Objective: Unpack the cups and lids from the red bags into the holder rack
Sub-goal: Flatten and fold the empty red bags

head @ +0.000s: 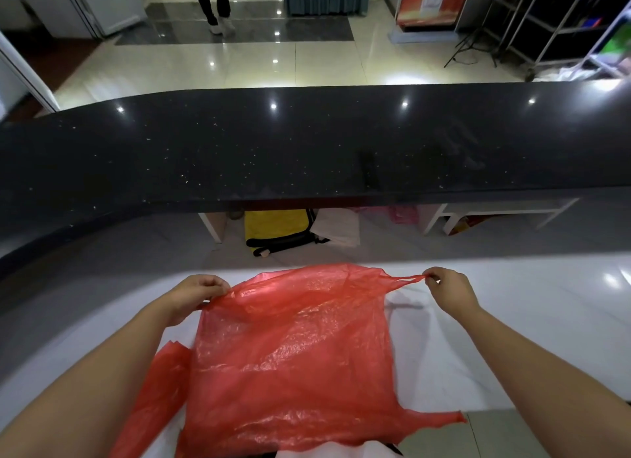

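The left hand [196, 292] and right hand [445, 285] each pinch a top corner of the limp red bag [290, 348], stretched flat above the white table [512, 338], and a harder pull could tear its thin handle [408, 280]

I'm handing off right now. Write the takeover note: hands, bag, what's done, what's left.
Left hand pinches the corner of the red bag; right hand pinches its handle loop, stretching it flat.
The bag hangs limp and looks empty. A second red bag lies beneath, at the left.
No cups, lids or holder rack in view, so progress can't be confirmed.
Left: put this bag aside, check the other.
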Available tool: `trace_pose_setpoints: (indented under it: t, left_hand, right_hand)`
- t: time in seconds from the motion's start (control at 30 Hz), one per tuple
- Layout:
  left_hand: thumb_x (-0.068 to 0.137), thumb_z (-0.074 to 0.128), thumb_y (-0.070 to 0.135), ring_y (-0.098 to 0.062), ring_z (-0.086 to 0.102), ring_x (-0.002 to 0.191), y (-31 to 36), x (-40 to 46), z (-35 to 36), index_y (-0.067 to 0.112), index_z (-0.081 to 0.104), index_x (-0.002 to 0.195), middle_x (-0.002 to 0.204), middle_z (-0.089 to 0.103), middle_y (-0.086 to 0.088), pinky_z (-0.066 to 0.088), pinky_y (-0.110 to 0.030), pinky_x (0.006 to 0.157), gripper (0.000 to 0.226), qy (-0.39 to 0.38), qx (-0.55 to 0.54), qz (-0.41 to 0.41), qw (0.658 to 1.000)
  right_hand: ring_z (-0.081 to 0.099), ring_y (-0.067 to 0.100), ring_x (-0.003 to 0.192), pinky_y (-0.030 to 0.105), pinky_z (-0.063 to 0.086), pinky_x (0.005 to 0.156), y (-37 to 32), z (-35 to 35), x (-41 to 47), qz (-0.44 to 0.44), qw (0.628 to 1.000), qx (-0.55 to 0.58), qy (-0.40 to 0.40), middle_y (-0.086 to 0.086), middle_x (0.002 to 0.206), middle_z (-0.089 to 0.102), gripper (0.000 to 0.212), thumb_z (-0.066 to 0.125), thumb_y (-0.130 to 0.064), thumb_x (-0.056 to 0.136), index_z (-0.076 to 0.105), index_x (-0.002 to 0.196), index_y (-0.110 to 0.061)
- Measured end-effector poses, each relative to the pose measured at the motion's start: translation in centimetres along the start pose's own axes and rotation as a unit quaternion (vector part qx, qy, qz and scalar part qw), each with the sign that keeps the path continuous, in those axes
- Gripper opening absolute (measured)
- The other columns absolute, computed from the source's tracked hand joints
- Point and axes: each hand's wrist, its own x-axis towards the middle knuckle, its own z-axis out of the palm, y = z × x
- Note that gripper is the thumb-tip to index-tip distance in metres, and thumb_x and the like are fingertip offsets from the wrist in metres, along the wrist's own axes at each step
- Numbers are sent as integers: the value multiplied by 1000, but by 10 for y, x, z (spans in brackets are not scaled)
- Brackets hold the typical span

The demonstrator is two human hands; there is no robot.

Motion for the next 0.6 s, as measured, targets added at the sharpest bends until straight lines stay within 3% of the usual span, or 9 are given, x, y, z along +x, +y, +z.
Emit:
trace_pose_setpoints:
  t: [0.07,0.13,0.23,0.3,0.37,0.4,0.5,0.6]
  left_hand:
    - [101,58,14,-27,68,95,-3,1,0,6,72,98,100,75,-10,52,-42,90,17,27,-4,3,1000]
    - [102,55,10,-28,64,88,-5,4,0,2,69,104,96,71,-15,52,-40,83,16,116,-59,2,991]
    - [102,54,5,-20,60,74,-1,7,2,-2,64,118,87,65,-10,56,-26,69,20,299,-200,-11,933]
    - [101,57,8,-22,64,81,6,10,7,1,65,121,94,67,-10,59,-32,78,22,344,-257,-12,903]
    - [100,61,15,-27,66,98,12,12,13,8,68,119,110,70,-12,55,-43,97,21,356,-258,-16,898]
    - [99,63,17,-27,66,101,17,11,17,10,70,115,113,70,-13,54,-44,99,19,351,-254,-11,901]
    - [99,64,18,-26,66,95,32,9,28,13,69,107,111,70,-15,55,-43,95,12,314,-239,26,918]
    - [99,63,20,-28,64,94,46,9,40,14,69,104,102,70,-12,56,-45,90,10,279,-205,58,936]
  right_hand:
    - [64,26,92,32,49,79,0,-2,-1,5,1000,3,-6,4,98,73,20,56,-13,98,74,105,-15]
    - [64,26,87,33,49,74,2,-5,-1,15,1000,0,-20,3,91,72,19,55,-12,98,73,99,-17]
    - [61,21,79,30,46,66,6,-8,1,44,999,9,-13,0,89,70,23,52,-11,98,73,102,-16]
    - [60,19,76,29,46,65,7,-8,1,54,998,15,-6,2,92,72,24,51,-10,97,74,102,-15]
    - [60,21,81,31,49,71,6,-8,2,67,998,23,-6,7,102,74,26,50,-8,97,72,110,-14]
    - [61,24,85,30,49,72,4,-9,1,77,997,22,-9,9,107,73,31,50,-5,97,69,121,-14]
    - [62,33,97,32,46,68,-5,-19,-1,89,996,-13,-1,16,118,64,65,48,3,89,40,151,-17]
    - [57,40,110,44,52,85,-29,-24,0,32,996,-76,43,21,131,55,55,51,-1,89,49,144,-9]
